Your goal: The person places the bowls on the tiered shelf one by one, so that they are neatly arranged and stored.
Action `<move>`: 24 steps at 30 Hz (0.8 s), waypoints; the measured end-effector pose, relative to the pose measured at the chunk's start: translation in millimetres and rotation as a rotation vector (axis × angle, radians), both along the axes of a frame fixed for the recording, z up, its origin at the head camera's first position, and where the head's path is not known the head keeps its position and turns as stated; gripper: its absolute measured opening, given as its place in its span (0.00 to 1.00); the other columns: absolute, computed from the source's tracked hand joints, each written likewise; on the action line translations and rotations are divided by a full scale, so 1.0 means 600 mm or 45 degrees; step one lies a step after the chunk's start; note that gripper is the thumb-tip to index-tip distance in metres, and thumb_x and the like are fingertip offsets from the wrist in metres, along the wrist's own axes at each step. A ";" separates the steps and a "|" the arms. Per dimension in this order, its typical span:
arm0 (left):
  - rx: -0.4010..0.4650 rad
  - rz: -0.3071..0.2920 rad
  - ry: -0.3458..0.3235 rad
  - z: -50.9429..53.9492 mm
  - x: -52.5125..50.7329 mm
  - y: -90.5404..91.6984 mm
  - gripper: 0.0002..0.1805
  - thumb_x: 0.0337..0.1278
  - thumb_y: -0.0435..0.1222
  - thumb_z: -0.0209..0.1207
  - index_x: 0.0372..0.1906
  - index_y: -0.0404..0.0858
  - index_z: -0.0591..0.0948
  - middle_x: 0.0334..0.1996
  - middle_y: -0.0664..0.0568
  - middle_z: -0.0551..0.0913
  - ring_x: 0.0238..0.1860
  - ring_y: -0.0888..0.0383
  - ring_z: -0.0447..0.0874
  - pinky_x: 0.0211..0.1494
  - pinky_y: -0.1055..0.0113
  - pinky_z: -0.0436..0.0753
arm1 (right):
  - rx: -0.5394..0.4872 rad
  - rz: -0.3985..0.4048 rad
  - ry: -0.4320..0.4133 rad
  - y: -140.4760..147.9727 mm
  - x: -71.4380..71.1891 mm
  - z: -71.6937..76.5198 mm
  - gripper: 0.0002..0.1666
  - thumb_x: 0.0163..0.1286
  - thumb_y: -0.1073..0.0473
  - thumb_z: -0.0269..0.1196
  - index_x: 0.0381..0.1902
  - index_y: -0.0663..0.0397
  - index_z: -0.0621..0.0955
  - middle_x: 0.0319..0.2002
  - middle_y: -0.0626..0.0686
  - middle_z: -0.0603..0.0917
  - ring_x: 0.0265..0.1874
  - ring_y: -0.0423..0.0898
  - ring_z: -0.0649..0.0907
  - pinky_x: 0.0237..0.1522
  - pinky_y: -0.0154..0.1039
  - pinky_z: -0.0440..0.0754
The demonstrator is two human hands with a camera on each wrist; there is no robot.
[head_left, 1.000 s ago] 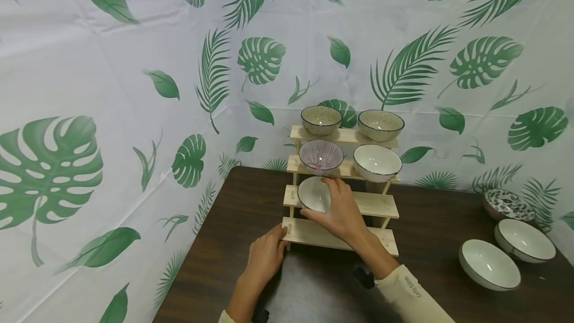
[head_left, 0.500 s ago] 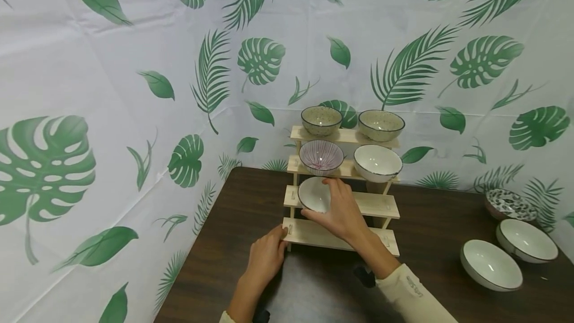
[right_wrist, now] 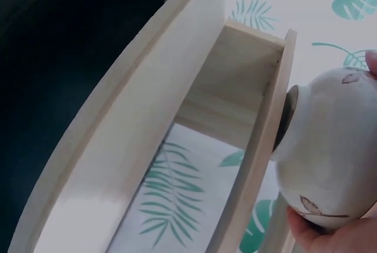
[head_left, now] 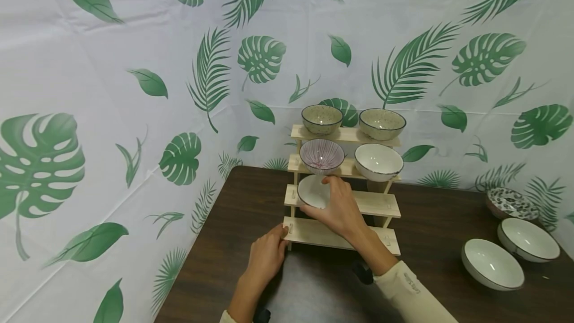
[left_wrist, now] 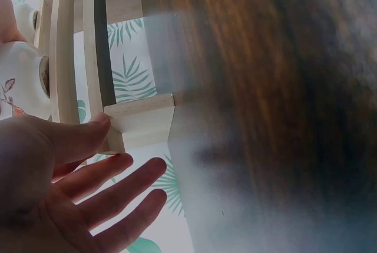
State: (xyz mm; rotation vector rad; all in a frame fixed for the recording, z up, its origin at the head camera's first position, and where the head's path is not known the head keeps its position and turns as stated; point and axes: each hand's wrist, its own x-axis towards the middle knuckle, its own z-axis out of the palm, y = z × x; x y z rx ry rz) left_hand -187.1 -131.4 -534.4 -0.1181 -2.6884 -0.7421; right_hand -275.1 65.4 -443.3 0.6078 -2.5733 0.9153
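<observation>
My right hand point(head_left: 338, 211) grips a white bowl point(head_left: 311, 192) by its rim, thumb at the near side and fingers at the far right. The bowl sits at the left of the second step up on a tiered wooden stand point(head_left: 314, 233). In the right wrist view the white bowl point(right_wrist: 330, 141) shows brown leaf marks outside, its foot against the step. My left hand point(head_left: 266, 253) pinches the left end of the lowest step. In the left wrist view the thumb and index finger of the left hand point(left_wrist: 88, 182) meet that board's corner; the other fingers extend loosely.
Higher steps carry a purple-striped bowl point(head_left: 321, 156), a white bowl point(head_left: 378, 162) and two speckled bowls, one left point(head_left: 321, 119), one right point(head_left: 382, 123). On the dark table point(head_left: 224, 213), at right, stand two white bowls point(head_left: 492, 264) and a black-patterned bowl point(head_left: 511, 203). Leaf-print cloth point(head_left: 134, 113) hangs behind.
Both hands keep their holds on the bowl and the stand. The head view has shifted very slightly; otherwise hardly anything differs.
</observation>
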 end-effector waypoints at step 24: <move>-0.010 0.004 0.022 -0.001 0.001 0.001 0.12 0.60 0.35 0.70 0.49 0.42 0.85 0.45 0.47 0.92 0.39 0.43 0.92 0.32 0.48 0.84 | 0.028 0.050 0.146 0.004 -0.008 -0.024 0.57 0.47 0.27 0.78 0.62 0.59 0.72 0.58 0.58 0.76 0.57 0.63 0.77 0.58 0.60 0.77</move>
